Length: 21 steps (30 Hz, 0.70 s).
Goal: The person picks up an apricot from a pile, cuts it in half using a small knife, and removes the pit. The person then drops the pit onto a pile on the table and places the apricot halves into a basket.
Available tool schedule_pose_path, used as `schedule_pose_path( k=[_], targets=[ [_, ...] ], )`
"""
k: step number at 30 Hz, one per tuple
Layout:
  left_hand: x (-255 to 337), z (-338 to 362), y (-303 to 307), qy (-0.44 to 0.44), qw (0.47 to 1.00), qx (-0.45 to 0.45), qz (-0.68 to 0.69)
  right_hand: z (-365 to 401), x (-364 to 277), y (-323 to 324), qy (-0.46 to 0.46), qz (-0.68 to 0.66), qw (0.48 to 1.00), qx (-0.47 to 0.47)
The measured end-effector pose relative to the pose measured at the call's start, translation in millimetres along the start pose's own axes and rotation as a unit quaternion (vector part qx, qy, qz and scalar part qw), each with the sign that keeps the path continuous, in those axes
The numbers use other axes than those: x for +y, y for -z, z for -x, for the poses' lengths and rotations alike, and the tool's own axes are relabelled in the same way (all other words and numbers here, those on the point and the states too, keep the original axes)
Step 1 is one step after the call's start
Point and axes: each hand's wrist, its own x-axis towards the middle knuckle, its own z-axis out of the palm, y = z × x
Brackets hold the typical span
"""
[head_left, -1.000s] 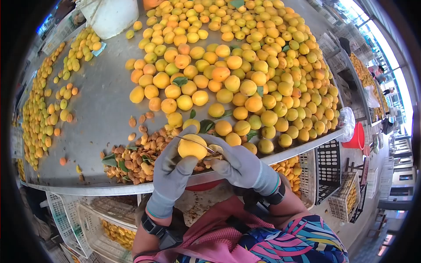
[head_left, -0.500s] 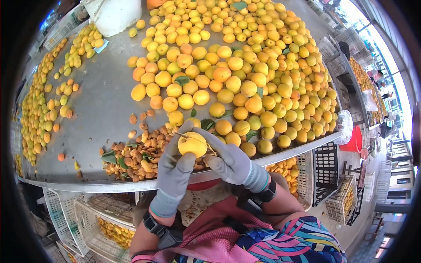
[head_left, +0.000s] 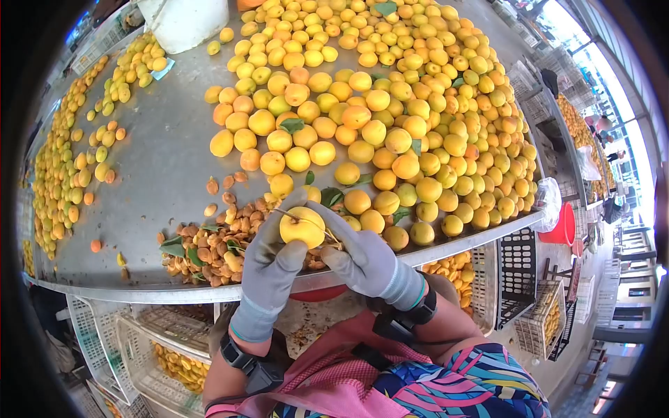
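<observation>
Both hands wear grey gloves and meet above the table's front edge. My left hand (head_left: 273,261) is closed around a yellow apricot (head_left: 302,228), thumb below and fingers behind. A thin, wire-like tool crosses the fruit, and its ends show on both sides. My right hand (head_left: 362,256) is closed on the tool's end (head_left: 334,240) at the fruit's right side. Just behind and left of the hands lies a heap of brown pits (head_left: 209,254) with some leaves. Beyond it, a large pile of whole apricots (head_left: 397,139) covers much of the metal table (head_left: 164,146).
A white bucket (head_left: 185,24) stands at the back left, near more apricots (head_left: 59,174) along the left side. Crates of yellow fruit halves (head_left: 178,366) sit under the table. At the right are a plastic bag (head_left: 548,203), a red bucket (head_left: 559,226) and a black crate (head_left: 517,275).
Both hands have shifted slightly left with the apricot. The fruit has turned a little, and more of the tool's tip shows across its face.
</observation>
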Motion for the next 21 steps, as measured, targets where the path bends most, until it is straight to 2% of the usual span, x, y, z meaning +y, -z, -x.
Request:
schedule_pose_path(
  k=[2,6,8,9,11,12,14,15,17,18,19,20,21],
  targets=[
    [-2,1,-1,0.003,1.000,0.014,0.021,3,-9,7,-0.076,0.002,0.996,-0.046],
    [3,-1,8,0.016,0.998,-0.009,-0.053,1,-7,8,-0.015,-0.068,0.997,-0.022],
    [6,-2,9,0.014,0.996,-0.021,-0.091,1,-12,11,-0.077,-0.165,0.982,-0.056],
    [7,-2,8,0.020,0.993,-0.009,-0.119,1,-8,9,-0.077,-0.168,0.981,-0.053],
    [7,-1,9,0.032,0.988,0.000,-0.150,2,1,0,0.007,-0.111,0.994,0.016],
    [6,-2,10,0.020,0.991,-0.002,-0.133,4,0,2,0.004,-0.115,0.993,0.021],
    [4,-2,14,0.015,0.993,-0.009,-0.119,6,-5,9,-0.096,-0.112,0.988,-0.043],
    [2,-2,18,0.022,0.995,-0.024,-0.091,6,-4,9,-0.099,-0.115,0.988,-0.037],
    [2,-2,20,0.034,0.997,-0.040,-0.063,6,-2,6,-0.055,-0.107,0.992,-0.030],
    [4,-1,19,0.033,0.997,-0.045,-0.056,2,0,-1,0.021,-0.099,0.995,0.027],
    [6,0,19,0.031,0.997,-0.050,-0.048,3,-2,0,0.018,-0.102,0.994,0.029],
    [7,0,20,0.035,0.997,-0.050,-0.050,5,-7,4,-0.036,-0.099,0.994,0.005],
    [8,-1,20,0.024,0.987,-0.035,-0.156,5,-9,6,-0.090,-0.095,0.991,-0.019]
  ],
)
